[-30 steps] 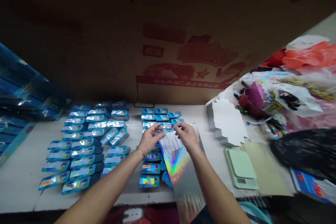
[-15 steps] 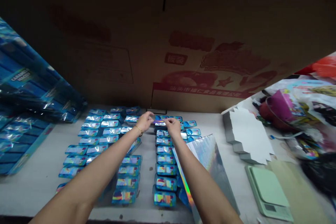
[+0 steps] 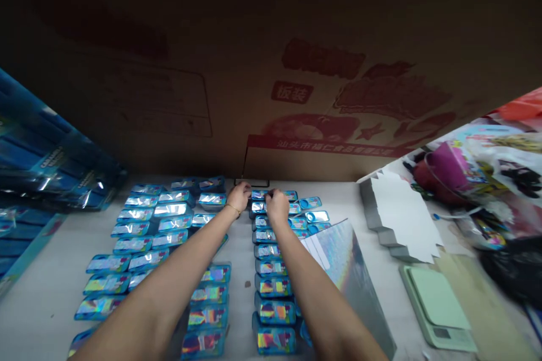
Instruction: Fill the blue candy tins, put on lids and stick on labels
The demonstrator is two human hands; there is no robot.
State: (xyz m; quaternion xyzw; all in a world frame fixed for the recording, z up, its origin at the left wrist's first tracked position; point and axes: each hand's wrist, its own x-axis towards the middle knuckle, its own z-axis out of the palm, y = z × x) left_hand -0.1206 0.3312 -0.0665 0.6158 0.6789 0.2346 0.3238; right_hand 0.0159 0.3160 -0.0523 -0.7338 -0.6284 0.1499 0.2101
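Now both fists clenched: left hand (image 3: 239, 196) & right hand (image 3: 276, 204) pressing farthest blue box (image 3: 259, 196).

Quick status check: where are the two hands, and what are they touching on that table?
Left hand and right hand both down on the far blue box, grip unclear. Holographic sheet lies beside the right forearm. Nothing between the hands.

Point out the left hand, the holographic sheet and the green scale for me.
left hand (image 3: 240, 196), head view, on the knuckles.
holographic sheet (image 3: 345, 262), head view, on its shiny face.
green scale (image 3: 436, 299), head view, on its top plate.
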